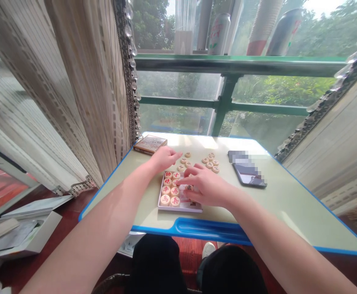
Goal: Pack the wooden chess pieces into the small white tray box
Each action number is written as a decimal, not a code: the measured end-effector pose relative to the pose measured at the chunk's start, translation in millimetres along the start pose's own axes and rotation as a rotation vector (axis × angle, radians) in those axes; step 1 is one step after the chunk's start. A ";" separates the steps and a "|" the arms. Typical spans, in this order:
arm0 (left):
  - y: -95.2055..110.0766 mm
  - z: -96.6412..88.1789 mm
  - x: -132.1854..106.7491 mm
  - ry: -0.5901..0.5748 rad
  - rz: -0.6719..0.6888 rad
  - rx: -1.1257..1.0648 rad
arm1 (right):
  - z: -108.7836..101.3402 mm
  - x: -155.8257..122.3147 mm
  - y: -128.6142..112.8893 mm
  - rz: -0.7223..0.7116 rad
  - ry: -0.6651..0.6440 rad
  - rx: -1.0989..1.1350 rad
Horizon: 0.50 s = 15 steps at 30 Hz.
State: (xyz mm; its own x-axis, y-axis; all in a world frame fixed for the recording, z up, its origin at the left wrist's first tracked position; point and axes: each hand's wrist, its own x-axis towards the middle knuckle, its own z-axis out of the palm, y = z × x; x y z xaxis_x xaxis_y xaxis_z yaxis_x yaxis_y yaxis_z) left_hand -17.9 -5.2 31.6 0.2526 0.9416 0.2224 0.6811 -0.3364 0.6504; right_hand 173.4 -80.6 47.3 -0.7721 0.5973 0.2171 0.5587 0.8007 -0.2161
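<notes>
Head view: nearest to you are your own dark-clad knees (155,261), with a pale shoe (208,250) on the reddish floor (192,253) between them. Down at your left, an open white box (28,237) holds assorted items.

Before you stands the pale counter (295,212) with its blue edge. Close to that edge lies the shallow tray (193,209), its left side filled with two columns of round red-lettered pieces (165,200).

Your right hand (209,185) covers the tray's right side, fingers parted and fingertips over the right column. A dark-lettered piece (189,188) shows among those fingers; whether that grip pinches it, you cannot tell.

Your left hand (163,158) is beyond the tray, index finger pointing rightward near a few loose pieces (181,168); its grip is partly hidden, so you cannot tell whether it pinches anything.

Farther right sits another cluster of pieces (209,165), then a phone (247,171). A flat box (150,144) lies at the counter's far left corner.

Past the counter, cans (219,34) and stacked cups (264,28) stand on the window ledge (242,61), with trees (154,24) outside.
</notes>
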 end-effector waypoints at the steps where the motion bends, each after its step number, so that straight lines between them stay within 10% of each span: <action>1: 0.9 0.1 -0.3 -0.003 -0.001 0.000 | 0.6 0.2 -0.6 -0.001 -0.001 -0.006; 15: 1.3 -0.4 0.5 -0.003 0.040 0.022 | 17.1 12.9 5.3 -0.052 0.127 -0.009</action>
State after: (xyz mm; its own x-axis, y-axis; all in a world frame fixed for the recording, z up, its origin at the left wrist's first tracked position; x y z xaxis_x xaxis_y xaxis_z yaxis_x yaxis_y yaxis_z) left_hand -17.1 -5.1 32.8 0.2821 0.9272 0.2463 0.6850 -0.3744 0.6250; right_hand 161.2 -69.4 32.7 -0.7558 0.5556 0.3464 0.5221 0.8307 -0.1932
